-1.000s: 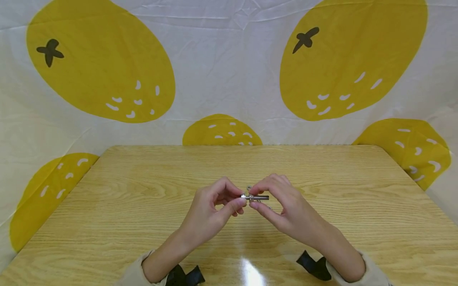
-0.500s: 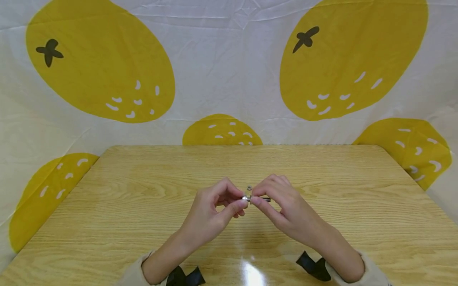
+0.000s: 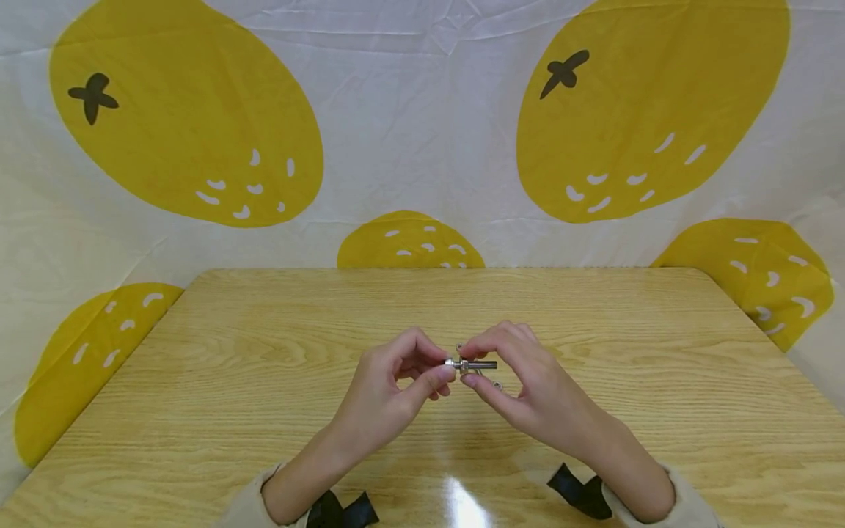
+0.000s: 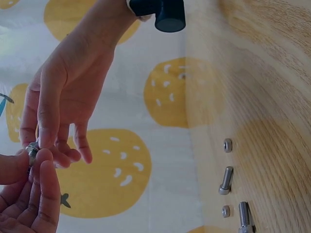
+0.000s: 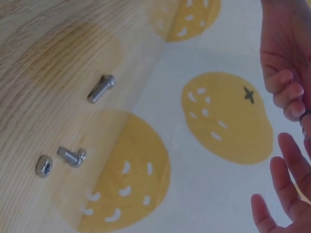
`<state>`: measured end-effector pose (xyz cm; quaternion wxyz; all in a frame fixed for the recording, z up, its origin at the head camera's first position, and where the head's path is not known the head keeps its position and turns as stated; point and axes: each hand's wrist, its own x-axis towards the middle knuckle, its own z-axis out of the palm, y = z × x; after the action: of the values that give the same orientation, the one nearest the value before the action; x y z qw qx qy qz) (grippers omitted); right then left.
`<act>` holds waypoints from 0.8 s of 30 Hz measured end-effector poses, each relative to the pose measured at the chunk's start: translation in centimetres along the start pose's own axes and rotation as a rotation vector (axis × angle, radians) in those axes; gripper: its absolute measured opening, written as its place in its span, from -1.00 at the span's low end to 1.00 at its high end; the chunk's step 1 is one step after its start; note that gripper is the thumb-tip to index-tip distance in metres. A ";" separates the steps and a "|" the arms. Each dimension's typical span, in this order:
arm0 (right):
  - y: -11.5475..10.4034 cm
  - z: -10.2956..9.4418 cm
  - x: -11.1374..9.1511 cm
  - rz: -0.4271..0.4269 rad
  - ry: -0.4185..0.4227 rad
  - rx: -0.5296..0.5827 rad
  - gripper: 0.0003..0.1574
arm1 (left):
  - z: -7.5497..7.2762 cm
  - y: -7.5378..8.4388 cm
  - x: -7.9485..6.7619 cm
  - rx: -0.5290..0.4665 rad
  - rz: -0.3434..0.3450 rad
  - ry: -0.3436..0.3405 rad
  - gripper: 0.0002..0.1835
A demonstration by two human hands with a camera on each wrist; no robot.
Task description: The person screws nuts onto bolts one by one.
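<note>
My left hand [image 3: 389, 392] pinches the head end of a steel bolt [image 3: 487, 364] between thumb and index finger, its shaft pointing right. A nut [image 3: 464, 365] sits partway along that shaft, with the thumb and index fingertip of my right hand [image 3: 538, 381] on either side of it. In the left wrist view the bolt's metal [image 4: 32, 149] shows small between both hands' fingertips. The right wrist view has the hands at its right edge, the held bolt mostly hidden there.
On the wooden table [image 3: 264, 330] lie loose fasteners: a nut [image 4: 228, 145], a bolt [image 4: 226, 180], another nut [image 4: 226, 211] and a thicker bolt [image 4: 244, 216]. In the right wrist view a bolt [image 5: 101, 89] lies apart from a nut [image 5: 44, 166]. A lemon-print cloth [image 3: 422, 147] hangs behind the table.
Half a second ago my right thumb and index finger were closed together over the nut; now they stand wider, the thumb lower and the nut showing between them. The left hand has stayed nearly still.
</note>
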<state>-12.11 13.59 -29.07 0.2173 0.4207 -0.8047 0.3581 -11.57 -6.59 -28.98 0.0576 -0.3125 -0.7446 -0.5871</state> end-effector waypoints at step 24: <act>0.0 0.0 0.0 0.033 -0.044 -0.009 -0.76 | 0.1 0.0 0.0 -0.020 0.016 -0.010 -0.92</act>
<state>-12.09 13.59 -29.05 0.1954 0.4141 -0.8179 0.3485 -11.55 -6.55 -29.03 0.0554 -0.3217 -0.7366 -0.5924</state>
